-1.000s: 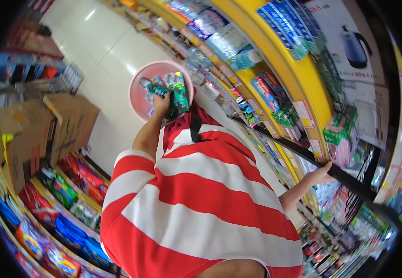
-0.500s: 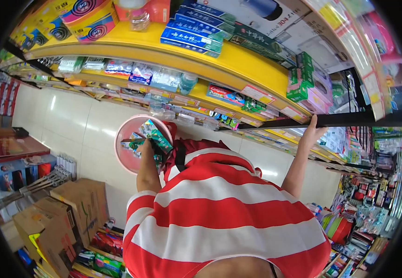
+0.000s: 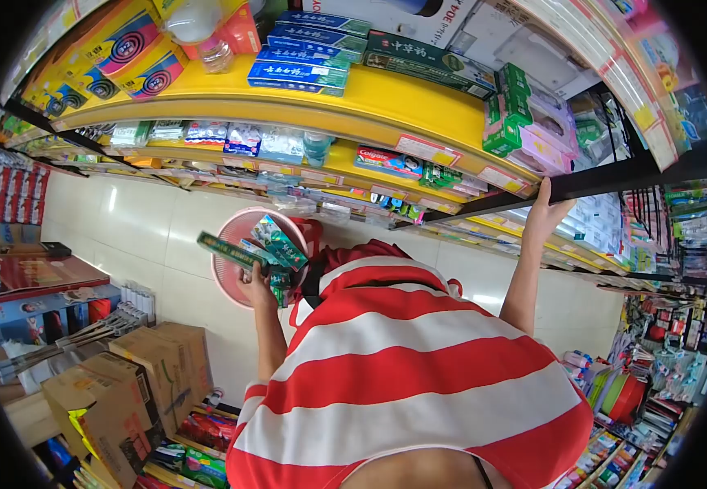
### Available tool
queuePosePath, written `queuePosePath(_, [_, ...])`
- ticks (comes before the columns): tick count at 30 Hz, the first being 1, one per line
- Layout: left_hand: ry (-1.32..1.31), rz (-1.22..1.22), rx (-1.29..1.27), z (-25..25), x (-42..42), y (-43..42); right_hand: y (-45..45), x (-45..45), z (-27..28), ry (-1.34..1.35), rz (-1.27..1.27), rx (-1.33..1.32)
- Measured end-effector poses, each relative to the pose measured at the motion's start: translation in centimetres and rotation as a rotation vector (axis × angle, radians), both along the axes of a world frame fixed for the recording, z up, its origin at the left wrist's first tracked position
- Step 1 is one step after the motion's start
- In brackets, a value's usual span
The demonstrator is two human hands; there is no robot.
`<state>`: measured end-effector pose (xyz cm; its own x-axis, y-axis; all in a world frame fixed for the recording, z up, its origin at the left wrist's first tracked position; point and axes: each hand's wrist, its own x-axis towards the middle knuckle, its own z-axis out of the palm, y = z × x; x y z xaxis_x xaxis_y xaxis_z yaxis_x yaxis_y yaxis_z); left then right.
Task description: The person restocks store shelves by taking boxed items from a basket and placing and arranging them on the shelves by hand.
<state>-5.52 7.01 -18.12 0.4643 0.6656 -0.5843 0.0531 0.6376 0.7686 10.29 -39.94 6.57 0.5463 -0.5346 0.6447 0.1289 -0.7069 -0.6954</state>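
Observation:
My left hand [image 3: 257, 287] is closed round one end of a long dark green toothpaste box [image 3: 228, 249], holding it over a pink basket [image 3: 218, 277]. Inside the basket lie several green and teal boxes [image 3: 281, 244], partly covered by one another. At the right, my right hand [image 3: 544, 218] grips the front edge of the shelf beside a black metal bar [image 3: 606, 181], its thumb on top and the other fingers partly hidden.
Blue-green toothpaste boxes [image 3: 300, 69] are stacked on the yellow shelf [image 3: 402, 102], near a flat dark green box [image 3: 428, 65] and pink-and-green packs [image 3: 524, 122]. Lower shelves hold a Colgate box [image 3: 388, 161]. Cardboard cartons [image 3: 101, 403] stand on the floor at the lower left.
My left hand has risen out of the basket with the dark green toothpaste box, which now sticks out past the rim. My right hand stays on the shelf edge. The view has shifted slightly.

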Motion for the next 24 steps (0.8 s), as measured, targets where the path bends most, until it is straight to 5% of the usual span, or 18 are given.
queuePosePath(6, [-0.336,-0.386,0.684,14.5,1.4,-5.6,0.2,-0.3,0.3,-0.007,0.082,0.102])
queuePosePath(17, [-0.557,-0.874,1.593,28.8,11.6,-10.5,-1.1,-0.4,-0.2,0.023,0.146,0.082])
queuePosePath(24, [-0.486,-0.963,1.68,31.5,15.9,-11.1,-0.9,-0.8,0.6,0.021,0.188,0.082])
